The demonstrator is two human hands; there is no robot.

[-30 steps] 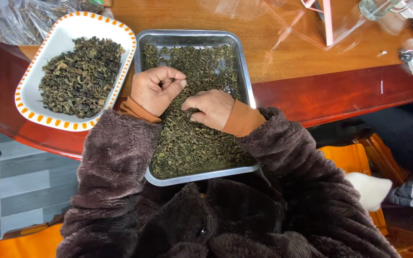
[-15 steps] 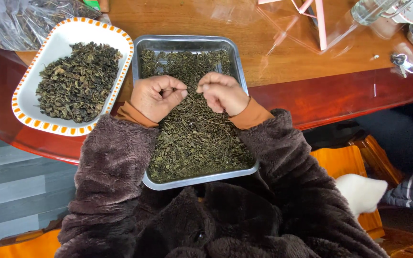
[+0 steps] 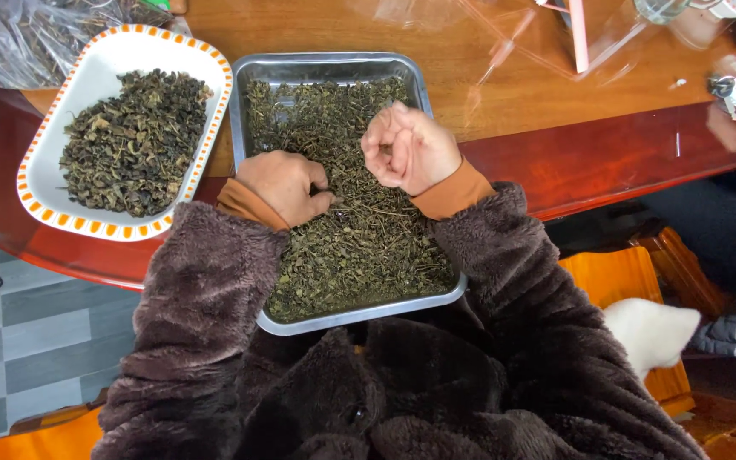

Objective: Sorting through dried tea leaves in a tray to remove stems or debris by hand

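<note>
right hand (image 3: 411,146) raised clear of the dried leaves (image 3: 351,230), fingers curled into a loose fist, thumb against forefinger as if pinching a small piece, though no piece can be made out; half a second earlier it hovered lower, beside the left. left hand (image 3: 283,185) has dropped from a curled, lifted pose to rest knuckles-up on the leaves, fingers bent down into them; whether it holds anything cannot be told. both hands lie over the metal tray (image 3: 426,89), which sits on the wooden table (image 3: 504,102). left of the left hand, a white dish with an orange-dotted rim (image 3: 87,77) holds darker, coarser leaves. the shift suggests one pick ending and another beginning.
</note>
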